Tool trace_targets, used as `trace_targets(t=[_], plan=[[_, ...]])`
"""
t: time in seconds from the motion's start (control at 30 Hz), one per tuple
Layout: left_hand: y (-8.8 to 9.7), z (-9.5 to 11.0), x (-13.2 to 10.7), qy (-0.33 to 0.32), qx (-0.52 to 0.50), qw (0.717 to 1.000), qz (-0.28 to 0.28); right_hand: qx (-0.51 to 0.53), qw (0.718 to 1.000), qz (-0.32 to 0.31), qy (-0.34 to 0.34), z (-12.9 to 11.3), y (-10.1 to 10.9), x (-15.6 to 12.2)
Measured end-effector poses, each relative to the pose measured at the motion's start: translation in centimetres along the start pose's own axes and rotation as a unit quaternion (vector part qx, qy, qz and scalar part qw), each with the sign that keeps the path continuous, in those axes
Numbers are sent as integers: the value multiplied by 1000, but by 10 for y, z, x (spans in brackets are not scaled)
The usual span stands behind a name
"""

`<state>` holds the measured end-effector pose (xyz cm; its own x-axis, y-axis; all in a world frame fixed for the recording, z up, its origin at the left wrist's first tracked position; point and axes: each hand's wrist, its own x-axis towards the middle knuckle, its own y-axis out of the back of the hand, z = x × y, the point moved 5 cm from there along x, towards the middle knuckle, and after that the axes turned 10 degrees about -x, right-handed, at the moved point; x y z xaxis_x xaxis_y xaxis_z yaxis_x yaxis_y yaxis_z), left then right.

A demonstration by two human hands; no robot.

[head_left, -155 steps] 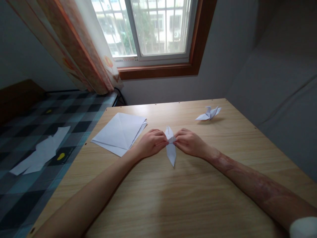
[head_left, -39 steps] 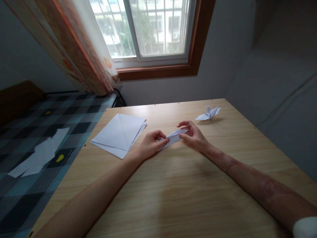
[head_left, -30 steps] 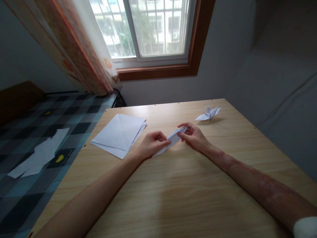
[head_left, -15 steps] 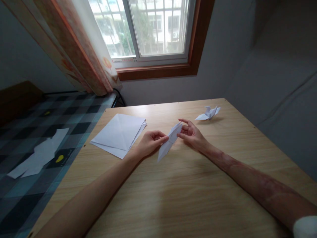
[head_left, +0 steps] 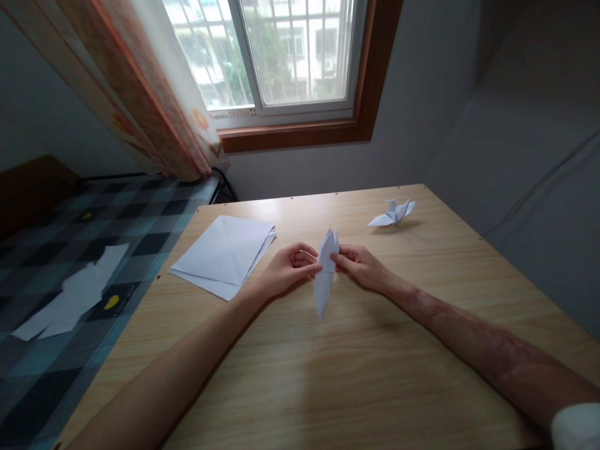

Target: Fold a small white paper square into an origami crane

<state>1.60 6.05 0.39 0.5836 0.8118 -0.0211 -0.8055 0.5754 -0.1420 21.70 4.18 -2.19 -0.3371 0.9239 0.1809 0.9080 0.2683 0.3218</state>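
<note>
A narrow piece of folded white paper (head_left: 324, 284), long and pointed at its lower end, is held up over the table between my two hands. Its upper end splits into narrow points. My left hand (head_left: 296, 267) pinches its left edge with thumb and fingers. On the other side, my right hand (head_left: 357, 264) grips the right edge, thumb in front and fingers partly hidden behind the paper. Beyond my right hand, a finished-looking white paper crane (head_left: 392, 214) rests on the table. Left of my left hand lies a stack of white square sheets (head_left: 225, 250) with crease lines.
The wooden table (head_left: 300, 375) stands below a window (head_left: 300, 56) with a brown frame. To the left is a bed with a checked cover (head_left: 154, 209), on which white paper scraps (head_left: 75, 297) lie. A patterned curtain (head_left: 154, 94) hangs beside the window.
The folded paper has turned to a more upright angle, its lower tip swinging right and down. My right hand has shifted down along it, its fingers now closed on the edge.
</note>
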Motion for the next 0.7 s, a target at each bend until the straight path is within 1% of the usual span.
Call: trace_targets(t=[0.1,0.23,0.37,0.5,0.6,0.7], plan=[[-2,1,2,4,17,1000,-22,-20,1000,-11,6,0,-1,-1],[-3,2,3,2,40,999,-31,-49,999,-10,22,-5,-1,-2],[-4,-1,1,14,48,998,-39,-98,994,-17,55,-15,-2,-1],[-5,-2,0,15,55,997,-46,-124,989,-9,82,-24,-2,-2],[-4,-1,0,5,47,998,-34,-135,987,-1,88,-27,-2,-3],[-4,-1,0,2,42,999,-32,-124,990,21,70,-24,1,-4]])
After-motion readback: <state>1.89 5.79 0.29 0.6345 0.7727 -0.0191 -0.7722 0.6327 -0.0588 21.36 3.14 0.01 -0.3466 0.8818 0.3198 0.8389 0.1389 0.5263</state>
